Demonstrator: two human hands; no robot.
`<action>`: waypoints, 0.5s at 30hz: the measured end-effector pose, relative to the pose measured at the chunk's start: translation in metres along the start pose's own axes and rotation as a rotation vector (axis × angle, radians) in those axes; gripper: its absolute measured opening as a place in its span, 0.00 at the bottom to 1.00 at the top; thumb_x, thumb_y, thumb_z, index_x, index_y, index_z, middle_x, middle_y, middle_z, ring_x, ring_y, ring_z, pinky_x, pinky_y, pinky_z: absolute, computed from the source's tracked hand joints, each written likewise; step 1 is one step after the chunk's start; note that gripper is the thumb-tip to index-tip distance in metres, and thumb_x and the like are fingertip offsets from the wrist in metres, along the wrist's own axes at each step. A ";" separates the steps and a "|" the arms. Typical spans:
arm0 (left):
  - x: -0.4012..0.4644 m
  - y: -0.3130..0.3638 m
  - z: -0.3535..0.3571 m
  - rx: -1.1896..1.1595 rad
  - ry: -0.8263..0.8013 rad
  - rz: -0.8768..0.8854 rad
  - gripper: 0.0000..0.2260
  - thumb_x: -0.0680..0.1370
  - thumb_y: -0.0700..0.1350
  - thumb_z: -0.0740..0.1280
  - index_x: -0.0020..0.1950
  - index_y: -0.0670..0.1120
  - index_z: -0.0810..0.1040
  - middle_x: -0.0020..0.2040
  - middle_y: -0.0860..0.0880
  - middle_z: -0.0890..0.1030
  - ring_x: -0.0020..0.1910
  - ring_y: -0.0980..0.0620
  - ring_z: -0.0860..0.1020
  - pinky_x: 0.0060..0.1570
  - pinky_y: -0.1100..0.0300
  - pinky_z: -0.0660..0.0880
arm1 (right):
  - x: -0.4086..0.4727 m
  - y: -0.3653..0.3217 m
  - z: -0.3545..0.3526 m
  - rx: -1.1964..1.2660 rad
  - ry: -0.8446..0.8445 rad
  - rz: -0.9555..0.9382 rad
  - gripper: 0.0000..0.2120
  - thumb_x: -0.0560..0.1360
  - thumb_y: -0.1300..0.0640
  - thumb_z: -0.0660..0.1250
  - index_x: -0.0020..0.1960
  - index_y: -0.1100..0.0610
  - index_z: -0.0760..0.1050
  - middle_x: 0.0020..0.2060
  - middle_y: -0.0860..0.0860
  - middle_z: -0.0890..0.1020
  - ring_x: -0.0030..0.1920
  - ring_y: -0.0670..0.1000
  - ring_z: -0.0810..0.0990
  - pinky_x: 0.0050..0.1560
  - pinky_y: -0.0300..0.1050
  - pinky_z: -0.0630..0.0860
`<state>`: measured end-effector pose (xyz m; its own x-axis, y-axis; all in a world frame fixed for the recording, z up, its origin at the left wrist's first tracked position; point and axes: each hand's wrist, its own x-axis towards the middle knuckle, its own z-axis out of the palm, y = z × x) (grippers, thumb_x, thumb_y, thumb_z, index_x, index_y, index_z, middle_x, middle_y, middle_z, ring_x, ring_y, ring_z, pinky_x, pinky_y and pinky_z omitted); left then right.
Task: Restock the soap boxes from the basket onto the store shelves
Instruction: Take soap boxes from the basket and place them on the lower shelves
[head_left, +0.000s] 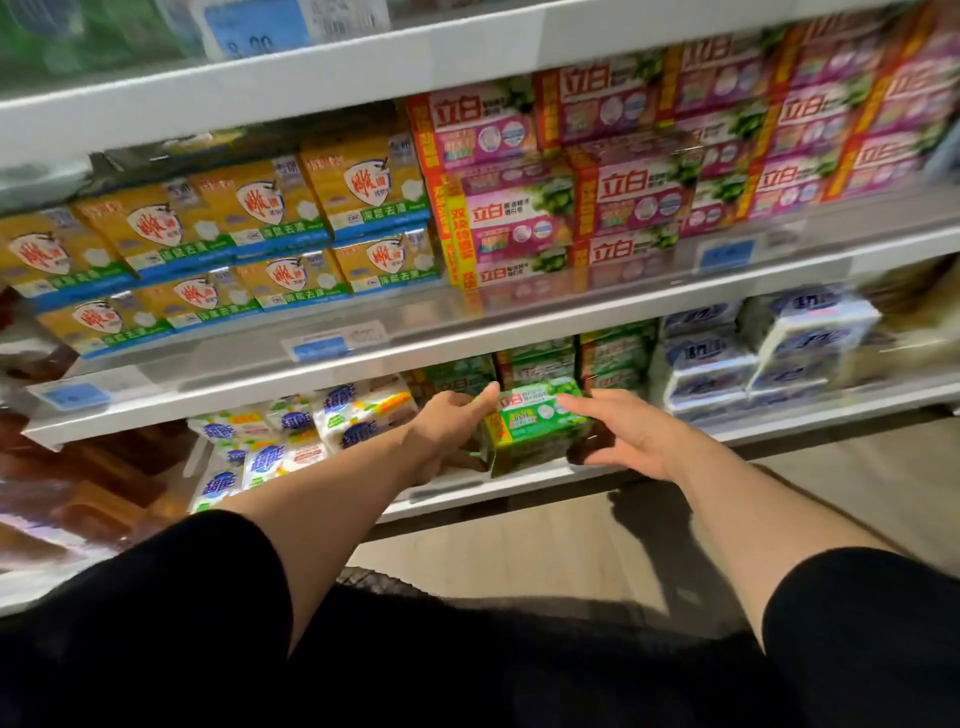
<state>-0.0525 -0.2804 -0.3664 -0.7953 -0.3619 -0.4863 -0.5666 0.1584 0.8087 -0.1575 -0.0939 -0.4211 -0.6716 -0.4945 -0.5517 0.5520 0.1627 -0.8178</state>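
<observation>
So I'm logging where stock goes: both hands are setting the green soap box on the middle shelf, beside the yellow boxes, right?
Not quite. The head view shows the left hand and right hand at the sides of the green soap box on the lower shelf, in front of more green boxes. The yellow boxes sit on the middle shelf above.

Both hands, left hand and right hand, flank a green soap box.
</observation>
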 end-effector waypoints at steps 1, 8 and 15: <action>0.005 0.000 0.002 -0.055 0.013 0.002 0.17 0.81 0.54 0.62 0.51 0.39 0.78 0.43 0.45 0.79 0.39 0.49 0.78 0.26 0.61 0.77 | 0.001 -0.001 -0.002 0.023 0.024 -0.005 0.50 0.53 0.44 0.84 0.70 0.55 0.68 0.68 0.53 0.71 0.67 0.54 0.71 0.47 0.56 0.81; 0.040 -0.026 0.001 0.358 0.097 0.051 0.07 0.80 0.40 0.61 0.50 0.46 0.80 0.46 0.44 0.77 0.39 0.49 0.73 0.37 0.60 0.69 | 0.024 -0.003 -0.022 0.069 0.263 0.039 0.26 0.72 0.51 0.73 0.65 0.60 0.71 0.63 0.57 0.76 0.55 0.59 0.80 0.42 0.56 0.81; 0.058 -0.046 0.004 0.844 -0.075 0.064 0.21 0.81 0.41 0.60 0.75 0.45 0.65 0.75 0.44 0.65 0.73 0.45 0.65 0.69 0.58 0.62 | 0.047 0.001 -0.027 0.068 0.377 0.138 0.27 0.72 0.49 0.73 0.64 0.61 0.70 0.59 0.63 0.77 0.51 0.62 0.81 0.26 0.51 0.80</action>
<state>-0.0739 -0.3052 -0.4331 -0.8269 -0.2718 -0.4922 -0.4671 0.8194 0.3323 -0.2019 -0.0940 -0.4525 -0.7159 -0.1220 -0.6874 0.6727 0.1430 -0.7260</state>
